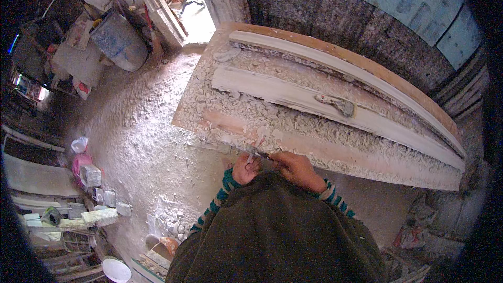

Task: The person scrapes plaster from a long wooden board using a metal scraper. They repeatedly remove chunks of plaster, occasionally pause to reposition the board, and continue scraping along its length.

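Close to my body, at the near edge of a board table (225,121), both hands meet over a thin tool (259,152) with a dark handle and a greyish end; its exact kind is too small to tell. My right hand (298,170) is closed round the dark part. The fingers of my left hand (245,170) curl at the paler end, partly hidden. A long whitish plaster-like strip (272,88) runs across the table beyond my hands. On it lies a flat brush (336,105) caked with pale material. A second, ridged strip (314,55) lies along the far edge.
Pale crumbs and shavings cover the tabletop and the floor (131,126). At the far left stands a blue-grey barrel (119,41) near a bright doorway (196,13). Bags, blocks and a white bucket lid (116,270) lie at the left. A dark wall (335,18) rises behind the table.
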Demonstrator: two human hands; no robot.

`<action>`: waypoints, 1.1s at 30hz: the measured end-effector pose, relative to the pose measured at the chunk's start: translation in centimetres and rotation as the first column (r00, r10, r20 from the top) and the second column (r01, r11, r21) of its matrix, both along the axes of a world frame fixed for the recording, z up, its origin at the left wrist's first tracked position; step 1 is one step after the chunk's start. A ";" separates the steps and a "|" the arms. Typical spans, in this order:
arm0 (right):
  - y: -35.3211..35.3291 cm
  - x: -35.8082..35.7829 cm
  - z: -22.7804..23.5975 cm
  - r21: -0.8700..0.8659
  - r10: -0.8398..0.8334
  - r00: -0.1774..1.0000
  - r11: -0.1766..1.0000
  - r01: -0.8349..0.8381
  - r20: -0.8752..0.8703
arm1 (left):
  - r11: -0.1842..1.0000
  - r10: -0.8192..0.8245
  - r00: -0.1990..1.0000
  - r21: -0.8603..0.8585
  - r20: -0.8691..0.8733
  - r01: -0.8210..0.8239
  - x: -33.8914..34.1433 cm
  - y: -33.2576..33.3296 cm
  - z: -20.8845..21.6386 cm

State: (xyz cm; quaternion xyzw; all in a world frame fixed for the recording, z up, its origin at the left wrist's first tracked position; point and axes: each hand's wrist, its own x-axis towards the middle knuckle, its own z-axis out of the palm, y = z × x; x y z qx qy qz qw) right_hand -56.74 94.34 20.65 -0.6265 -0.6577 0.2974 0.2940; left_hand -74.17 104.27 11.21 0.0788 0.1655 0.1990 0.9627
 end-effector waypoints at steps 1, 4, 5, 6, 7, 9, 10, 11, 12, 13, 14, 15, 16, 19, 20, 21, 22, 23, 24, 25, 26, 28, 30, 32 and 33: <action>0.2 0.1 -0.3 0.023 -0.006 1.000 1.000 0.005 0.012 | 0.998 0.024 0.997 -0.052 -0.075 -0.028 0.0 -0.1 -0.8; 0.5 0.4 -0.7 0.020 -0.004 1.000 1.000 0.004 -0.009 | 0.998 0.029 0.997 -0.051 -0.070 -0.032 0.2 -0.7 -0.9; 0.5 0.3 -0.6 -0.008 -0.028 0.998 1.000 0.027 -0.057 | 0.999 0.022 0.999 -0.023 -0.031 -0.022 0.3 -0.8 -0.2; 0.5 0.2 -0.4 -0.037 -0.053 0.993 0.998 0.049 -0.104 | 0.999 0.030 0.999 -0.011 -0.032 -0.030 0.5 -0.9 0.5; 0.5 0.1 -0.2 -0.066 -0.079 0.986 0.995 0.069 -0.150 | 0.999 0.038 0.999 0.001 -0.033 -0.037 0.8 -1.0 1.3; 0.5 0.4 0.2 -0.137 -0.095 0.957 0.989 0.058 -0.276 | 0.999 0.048 0.998 -0.002 -0.047 -0.048 0.9 -1.0 2.3; 0.5 0.5 0.3 -0.172 -0.106 0.936 0.984 0.050 -0.336 | 0.999 0.046 0.997 -0.013 -0.059 -0.046 0.8 -1.0 2.6; 0.5 0.4 0.2 -0.172 -0.103 0.929 0.984 0.044 -0.356 | 0.999 0.038 0.997 -0.022 -0.068 -0.040 0.8 -0.9 2.8; 0.5 0.2 0.0 -0.172 -0.101 0.921 0.984 0.038 -0.376 | 0.998 0.042 0.997 -0.043 -0.063 -0.044 0.9 -0.9 3.1; 0.4 0.0 -0.2 -0.172 -0.099 0.913 0.985 0.032 -0.395 | 0.997 0.045 0.997 -0.064 -0.058 -0.048 1.0 -0.8 3.6; 0.4 -0.2 -0.1 -0.137 -0.073 0.930 0.990 0.024 -0.362 | 0.995 0.050 0.997 -0.084 -0.053 -0.054 1.0 -0.7 3.8; 0.3 -0.4 0.0 -0.101 -0.047 0.944 0.995 0.015 -0.327 | 0.997 0.041 0.999 -0.069 -0.027 -0.043 0.9 -0.7 3.4; 0.3 -0.4 0.1 -0.067 -0.023 0.957 0.998 0.004 -0.290 | 0.998 0.032 0.999 -0.053 0.000 -0.032 0.8 -0.6 2.8; 0.0 -0.3 1.1 -0.129 0.006 0.981 0.991 -0.031 -0.192 | 0.998 0.049 0.999 0.046 -0.019 -0.048 0.6 -0.6 2.6; -0.2 -0.3 1.0 -0.085 0.029 0.992 0.996 -0.039 -0.123 | 0.995 0.061 0.997 0.086 -0.041 -0.057 0.7 -0.6 2.7; -0.4 -0.5 0.8 -0.042 0.049 0.997 0.998 -0.051 -0.054 | 0.994 0.076 0.995 0.085 -0.066 -0.070 0.7 -0.6 2.7; -0.6 -0.6 0.7 0.000 0.066 0.998 0.998 -0.066 0.017 | 0.993 0.091 0.992 0.085 -0.092 -0.084 0.7 -0.4 2.5; -0.6 -0.7 1.0 -0.009 0.066 0.997 0.998 -0.066 0.030 | 0.991 0.109 0.987 0.085 -0.118 -0.099 0.7 -0.2 2.3; -0.5 -0.8 1.5 -0.019 0.066 0.997 0.998 -0.066 0.043 | 0.990 0.126 0.982 0.086 -0.144 -0.114 0.7 0.0 2.0; -0.5 -0.9 1.8 -0.029 0.067 0.996 0.997 -0.066 0.056 | 0.988 0.143 0.975 0.087 -0.170 -0.130 0.6 0.1 1.7; -0.5 -1.0 1.7 -0.014 0.059 0.997 0.998 -0.058 0.052 | 0.986 0.159 0.968 0.088 -0.195 -0.144 0.7 0.2 1.5; -0.6 -1.2 1.5 0.017 0.043 0.998 0.999 -0.043 0.043 | 0.985 0.169 0.968 0.056 -0.187 -0.162 0.7 0.3 1.1; -0.6 -1.4 1.2 0.052 0.022 0.999 0.998 -0.024 0.036 | 0.986 0.165 0.973 0.062 -0.159 -0.157 0.7 0.3 1.3; -0.6 -1.4 0.7 0.075 0.015 1.000 0.997 -0.014 -0.002 | 0.985 0.146 0.983 0.107 -0.109 -0.134 0.7 0.2 1.7; -0.6 -1.3 0.2 0.081 0.018 0.999 0.997 -0.015 -0.036 | 0.980 0.142 0.980 0.159 -0.136 -0.120 0.8 0.1 1.9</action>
